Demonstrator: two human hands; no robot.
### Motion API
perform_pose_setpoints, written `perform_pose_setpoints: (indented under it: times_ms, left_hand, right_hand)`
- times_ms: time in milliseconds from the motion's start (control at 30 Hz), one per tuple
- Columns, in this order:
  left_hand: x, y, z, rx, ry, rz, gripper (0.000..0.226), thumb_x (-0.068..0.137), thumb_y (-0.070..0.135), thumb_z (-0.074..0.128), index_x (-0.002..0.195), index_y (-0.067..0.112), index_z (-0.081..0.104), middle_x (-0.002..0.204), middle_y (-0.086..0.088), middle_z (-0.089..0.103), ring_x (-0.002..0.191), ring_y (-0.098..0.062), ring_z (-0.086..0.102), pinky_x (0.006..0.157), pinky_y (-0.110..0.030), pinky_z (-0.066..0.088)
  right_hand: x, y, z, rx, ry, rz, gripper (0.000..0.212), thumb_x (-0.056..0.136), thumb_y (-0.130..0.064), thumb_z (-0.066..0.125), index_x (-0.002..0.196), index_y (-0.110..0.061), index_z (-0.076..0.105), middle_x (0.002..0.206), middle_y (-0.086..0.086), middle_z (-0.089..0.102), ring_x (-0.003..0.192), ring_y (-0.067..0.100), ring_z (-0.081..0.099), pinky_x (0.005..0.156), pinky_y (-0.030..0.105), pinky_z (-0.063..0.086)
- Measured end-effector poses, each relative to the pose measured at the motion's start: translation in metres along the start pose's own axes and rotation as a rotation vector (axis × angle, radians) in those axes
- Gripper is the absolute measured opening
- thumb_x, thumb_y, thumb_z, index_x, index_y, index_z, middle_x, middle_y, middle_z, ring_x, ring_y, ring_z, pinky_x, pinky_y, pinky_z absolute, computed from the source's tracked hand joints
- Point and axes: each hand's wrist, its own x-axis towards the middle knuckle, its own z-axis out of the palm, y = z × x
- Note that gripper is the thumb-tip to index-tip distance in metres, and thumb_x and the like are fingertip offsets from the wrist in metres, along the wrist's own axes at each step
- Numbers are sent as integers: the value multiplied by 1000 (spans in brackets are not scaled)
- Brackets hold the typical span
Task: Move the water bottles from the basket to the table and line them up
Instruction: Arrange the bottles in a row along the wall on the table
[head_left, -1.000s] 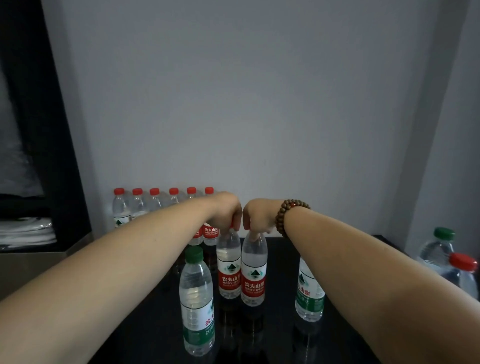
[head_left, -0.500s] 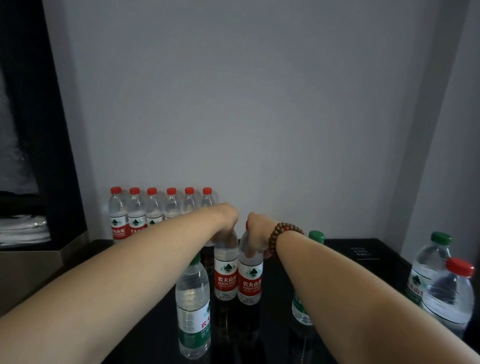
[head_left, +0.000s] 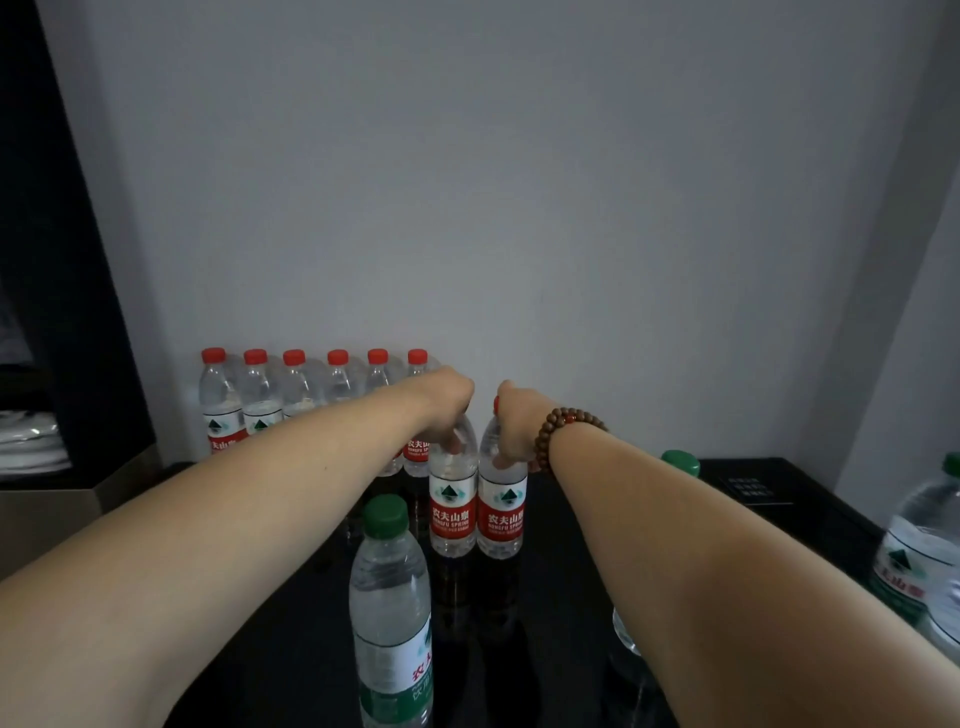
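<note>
Two small red-label water bottles stand side by side on the black table (head_left: 571, 597). My left hand (head_left: 449, 402) grips the top of the left bottle (head_left: 452, 509). My right hand (head_left: 514, 426), with a bead bracelet on the wrist, grips the top of the right bottle (head_left: 501, 514); a bit of its red cap shows. Behind them a row of several red-capped bottles (head_left: 296, 395) stands against the wall. No basket is in view.
A green-capped bottle (head_left: 389, 613) stands near the front, between my arms. Another green-capped bottle (head_left: 679, 463) is mostly hidden behind my right forearm. Larger bottles (head_left: 919, 551) sit at the right edge. A dark shelf with white items (head_left: 31, 441) is at the left.
Both hands have carried the two red-label bottles farther back, toward the row by the wall. The view has tilted, so the table shows lower in the frame.
</note>
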Motion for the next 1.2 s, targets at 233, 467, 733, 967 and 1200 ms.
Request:
perform_pose_setpoints:
  times_ms: [233,467,733,967,1200]
  left_hand:
    - [45,-22,11,-21,51,4,53,83,33,84,123,9,60,115,-10,66,99,-26,65,72,-31,52]
    - [93,-46,22,-66,105,-26,56,82,35,85,125,15,56,115,-6,61,93,-23,55,78,-35,49]
    - [130,-55,30,-72,141,-20,58,81,38,85,125,16,54,111,-6,58,93,-25,53,80,-37,50]
    - [148,-57,35,-113,160,-71,54,80,40,85,118,15,54,105,-6,56,91,-27,56,75,-37,50]
    - [164,-60,42,-89,184,-99,49,83,29,83,119,15,52,107,-8,57,89,-28,55,80,-40,54]
  right_hand:
    - [51,0,3,12,24,32,72,82,-14,84,138,-5,41,131,17,58,109,33,66,91,44,60]
    - [102,4,8,0,74,46,73,83,-12,83,140,-5,38,128,17,59,106,32,66,90,44,60]
    - [145,14,10,-46,95,81,76,84,-15,82,143,-6,35,125,19,60,103,35,68,90,47,60]
    - [160,21,9,-77,108,25,65,88,-14,77,138,-6,36,116,17,61,96,30,68,87,44,61]
    - [174,21,14,-40,139,20,64,88,-11,74,137,-6,34,117,17,59,98,31,65,88,44,60]
